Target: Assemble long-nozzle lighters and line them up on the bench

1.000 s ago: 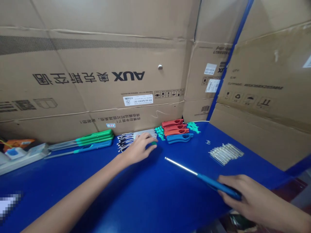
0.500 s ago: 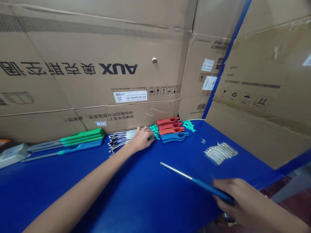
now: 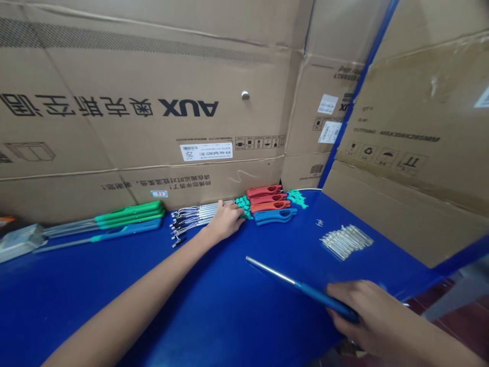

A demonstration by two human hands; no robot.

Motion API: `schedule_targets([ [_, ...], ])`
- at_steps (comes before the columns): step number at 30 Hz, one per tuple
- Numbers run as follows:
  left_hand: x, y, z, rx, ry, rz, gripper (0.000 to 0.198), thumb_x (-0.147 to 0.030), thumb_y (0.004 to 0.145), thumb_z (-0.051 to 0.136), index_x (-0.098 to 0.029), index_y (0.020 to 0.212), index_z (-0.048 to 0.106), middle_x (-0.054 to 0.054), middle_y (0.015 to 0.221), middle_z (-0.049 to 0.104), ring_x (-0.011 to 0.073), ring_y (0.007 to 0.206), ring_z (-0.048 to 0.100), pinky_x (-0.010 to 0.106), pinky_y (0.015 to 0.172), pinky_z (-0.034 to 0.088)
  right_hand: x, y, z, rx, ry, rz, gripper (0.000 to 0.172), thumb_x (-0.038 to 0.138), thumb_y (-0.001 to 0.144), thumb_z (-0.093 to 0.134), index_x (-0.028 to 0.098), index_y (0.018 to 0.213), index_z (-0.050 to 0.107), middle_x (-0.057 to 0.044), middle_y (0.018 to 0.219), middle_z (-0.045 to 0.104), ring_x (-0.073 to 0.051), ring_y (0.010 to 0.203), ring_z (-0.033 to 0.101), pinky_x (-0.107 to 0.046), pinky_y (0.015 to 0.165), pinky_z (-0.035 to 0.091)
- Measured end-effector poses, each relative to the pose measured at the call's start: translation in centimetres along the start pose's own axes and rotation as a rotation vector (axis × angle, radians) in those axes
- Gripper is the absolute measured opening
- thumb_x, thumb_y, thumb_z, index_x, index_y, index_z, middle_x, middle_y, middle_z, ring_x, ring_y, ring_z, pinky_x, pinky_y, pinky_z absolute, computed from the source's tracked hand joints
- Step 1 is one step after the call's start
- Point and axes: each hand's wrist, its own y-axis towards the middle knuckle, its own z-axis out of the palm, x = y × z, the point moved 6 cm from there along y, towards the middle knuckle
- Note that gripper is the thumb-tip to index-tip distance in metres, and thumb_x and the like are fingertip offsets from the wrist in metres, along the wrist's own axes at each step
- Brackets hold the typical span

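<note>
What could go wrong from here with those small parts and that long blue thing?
The left hand touches the row of wire-tipped metal rods, so a slip could scatter them. The blue-handled metal rod in the right hand is near the blue table's edge and, if dropped, might roll off.

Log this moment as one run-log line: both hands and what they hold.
left hand: at metal tubes, grip unclear | right hand: holds blue lighter | nearby: red handles
</note>
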Motion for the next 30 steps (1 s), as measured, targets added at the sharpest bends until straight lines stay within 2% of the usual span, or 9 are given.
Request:
schedule_targets([
  [6, -0.4, 0.5, 0.2, -0.010, -0.071, -0.016, 0.010, -0.016, 0.084, 0.057, -0.017, 0.088, 0.066, 0.009, 0.089, 0.070, 0.0282, 0.093, 0.060, 0.042, 0.083, 0.032, 0.0, 0.1, 0.0, 0.007, -0.006, 0.005, 0.016, 0.018, 0.086, 0.045, 0.022, 0.072, 0.050, -0.001, 0.072, 0.065, -0.014, 0.056, 0.056, -0.026, 0.051, 0.028],
  [10, 0.3, -0.3, -1.3, -0.039, -0.142, -0.039, 0.012, -0.017, 0.083, 0.057, -0.018, 0.091, 0.066, 0.008, 0.091, 0.070, 0.0284, 0.095, 0.061, 0.044, 0.086, 0.035, 0.1, 0.4, 0.0, -0.030, -0.001, -0.031, 0.016, 0.020, 0.088, 0.047, 0.022, 0.073, 0.051, -0.001, 0.073, 0.065, -0.016, 0.061, 0.059, -0.027, 0.055, 0.032],
  [14, 0.6, -4.2, -4.3, -0.069, -0.236, -0.059, 0.017, -0.027, 0.090, 0.051, -0.019, 0.098, 0.065, 0.006, 0.099, 0.070, 0.0226, 0.093, 0.063, 0.036, 0.083, 0.044, 1.8, 2.1, -0.1, -0.067, -0.012, -0.128, 0.011, 0.027, 0.092, 0.050, 0.023, 0.093, 0.060, -0.003, 0.087, 0.067, -0.020, 0.077, 0.063, -0.030, 0.066, 0.040],
  [17, -0.7, -8.8, -6.0, -0.016, -0.307, -0.006, 0.022, -0.038, 0.089, 0.058, -0.021, 0.101, 0.066, 0.003, 0.099, 0.070, 0.0194, 0.092, 0.064, 0.032, 0.084, 0.048, 4.6, 5.0, -0.3, -0.101, -0.072, -0.246, 0.023, 0.036, 0.093, 0.054, 0.023, 0.110, 0.061, -0.007, 0.097, 0.066, -0.025, 0.090, 0.062, -0.034, 0.073, 0.042],
  [20, -2.1, -13.0, -5.8, 0.122, -0.320, 0.053, 0.033, -0.039, 0.083, 0.067, -0.022, 0.111, 0.063, 0.005, 0.104, 0.067, 0.0232, 0.098, 0.061, 0.037, 0.088, 0.048, 7.9, 8.9, -0.7, -0.113, -0.124, -0.393, 0.027, 0.043, 0.092, 0.056, 0.024, 0.108, 0.064, -0.007, 0.095, 0.064, -0.025, 0.092, 0.060, -0.033, 0.071, 0.042],
  [22, -2.1, -14.9, -5.1, 0.165, -0.283, 0.021, 0.022, -0.034, 0.089, 0.062, -0.020, 0.106, 0.064, 0.005, 0.099, 0.067, 0.0229, 0.095, 0.061, 0.036, 0.084, 0.049, 9.8, 11.4, -1.0, -0.118, -0.142, -0.480, 0.026, 0.043, 0.092, 0.054, 0.025, 0.108, 0.065, -0.007, 0.094, 0.062, -0.025, 0.093, 0.058, -0.032, 0.069, 0.041],
  [24, -1.5, -15.9, -4.7, 0.147, -0.233, -0.020, 0.016, -0.027, 0.094, 0.053, -0.019, 0.101, 0.065, 0.006, 0.094, 0.066, 0.0218, 0.089, 0.062, 0.034, 0.079, 0.049, 11.3, 13.4, -1.3, -0.106, -0.137, -0.539, 0.027, 0.043, 0.091, 0.055, 0.026, 0.109, 0.065, -0.007, 0.094, 0.061, -0.025, 0.093, 0.057, -0.032, 0.069, 0.041],
  [26, -0.9, -16.4, -4.5, 0.099, -0.192, -0.047, 0.018, -0.023, 0.097, 0.047, -0.017, 0.099, 0.064, 0.006, 0.091, 0.066, 0.0212, 0.085, 0.062, 0.033, 0.076, 0.050, 12.4, 14.7, -1.4, -0.085, -0.105, -0.571, 0.027, 0.043, 0.089, 0.057, 0.024, 0.106, 0.067, -0.007, 0.095, 0.061, -0.024, 0.092, 0.057, -0.033, 0.072, 0.042],
  [30, -0.5, -16.7, -4.8, 0.038, -0.147, -0.039, 0.021, -0.023, 0.098, 0.044, -0.016, 0.100, 0.063, 0.007, 0.089, 0.067, 0.0208, 0.081, 0.063, 0.033, 0.073, 0.051, 13.5, 15.2, -1.1, -0.066, 0.023, -0.581, 0.021, 0.037, 0.088, 0.058, 0.023, 0.099, 0.069, -0.006, 0.101, 0.061, -0.022, 0.095, 0.058, -0.034, 0.078, 0.043],
])
